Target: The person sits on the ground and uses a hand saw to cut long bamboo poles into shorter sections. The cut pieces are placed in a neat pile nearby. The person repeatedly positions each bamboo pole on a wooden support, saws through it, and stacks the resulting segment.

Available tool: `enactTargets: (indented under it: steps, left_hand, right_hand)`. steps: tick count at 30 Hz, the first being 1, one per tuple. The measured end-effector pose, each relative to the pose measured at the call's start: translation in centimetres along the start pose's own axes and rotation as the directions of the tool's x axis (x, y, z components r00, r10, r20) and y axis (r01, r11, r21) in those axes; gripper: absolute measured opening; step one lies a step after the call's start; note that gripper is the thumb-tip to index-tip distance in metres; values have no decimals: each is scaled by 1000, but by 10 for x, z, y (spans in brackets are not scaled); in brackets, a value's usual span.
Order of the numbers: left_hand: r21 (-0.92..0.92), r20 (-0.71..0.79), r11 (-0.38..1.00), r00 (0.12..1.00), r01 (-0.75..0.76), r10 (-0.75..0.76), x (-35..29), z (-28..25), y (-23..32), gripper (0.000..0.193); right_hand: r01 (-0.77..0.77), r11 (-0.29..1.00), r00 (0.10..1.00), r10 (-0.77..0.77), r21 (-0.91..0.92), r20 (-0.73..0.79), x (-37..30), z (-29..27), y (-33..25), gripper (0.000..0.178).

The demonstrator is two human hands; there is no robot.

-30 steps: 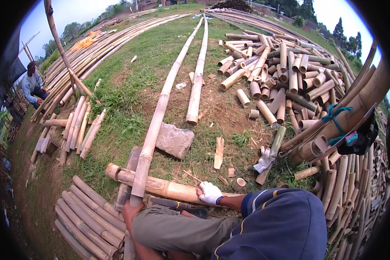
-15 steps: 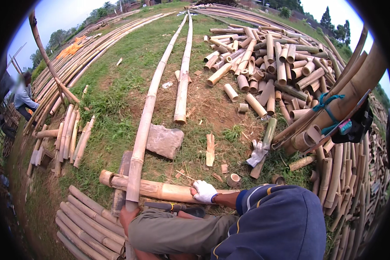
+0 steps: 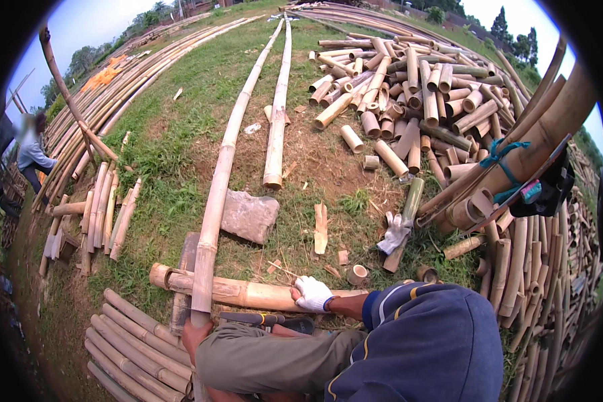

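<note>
My left hand [image 3: 195,337], bare and partly hidden by my trouser leg, is closed round the near end of a long bamboo pole [image 3: 216,211]. The pole runs far off over the grass and rests across a thick bamboo log [image 3: 248,293] lying crosswise. My right hand [image 3: 312,294] wears a white glove and is closed, resting against this log. A thin light stick [image 3: 285,269] sticks out from its fingers. Just below the log, beside my knee, lies a dark tool with a yellow band [image 3: 251,317].
A second long pole [image 3: 278,134] lies alongside, near a flat stone [image 3: 249,216]. Cut bamboo pieces [image 3: 442,100] heap up at the right. A loose glove [image 3: 395,233] rests on a greenish bamboo piece. More cut lengths [image 3: 141,348] lie lower left. A person [image 3: 32,154] stands far left.
The whole view has shifted slightly. Both hands keep nearly the same place and grip, and the pole still lies across the log.
</note>
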State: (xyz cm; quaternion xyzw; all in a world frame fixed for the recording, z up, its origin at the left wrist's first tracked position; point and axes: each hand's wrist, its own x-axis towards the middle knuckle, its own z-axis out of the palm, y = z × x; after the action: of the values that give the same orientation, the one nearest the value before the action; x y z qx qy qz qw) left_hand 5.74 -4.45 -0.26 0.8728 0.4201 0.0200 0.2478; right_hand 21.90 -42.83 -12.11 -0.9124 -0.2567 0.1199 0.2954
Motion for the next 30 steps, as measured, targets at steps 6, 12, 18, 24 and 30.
enactTargets:
  steps: [6, 12, 18, 24, 30]
  left_hand:
    - [-18, 0, 1000, 1000, -22, 22, 0, 3, -5, 69]
    - [-9, 3, 1000, 1000, -8, 8, 0, 1, -1, 69]
    - [-3, 11, 1000, 1000, 2, -2, 1, 3, -2, 70]
    - [-2, 12, 1000, 1000, 1, -1, 7, 8, -10, 70]
    - [-27, 22, 1000, 1000, -2, 3, 5, 7, -9, 69]
  right_hand:
    - [2, 1000, 1000, -2, 3, -7, 1, 3, 2, 47]
    - [-20, 1000, 999, 20, 1, 27, 2, -2, -3, 47]
    - [-24, 999, 999, 24, 20, 21, 0, -5, -2, 46]
    - [-49, 999, 998, 48, 6, 50, 1, -6, -5, 46]
    - [-40, 999, 999, 40, 8, 17, -1, -7, -7, 44]
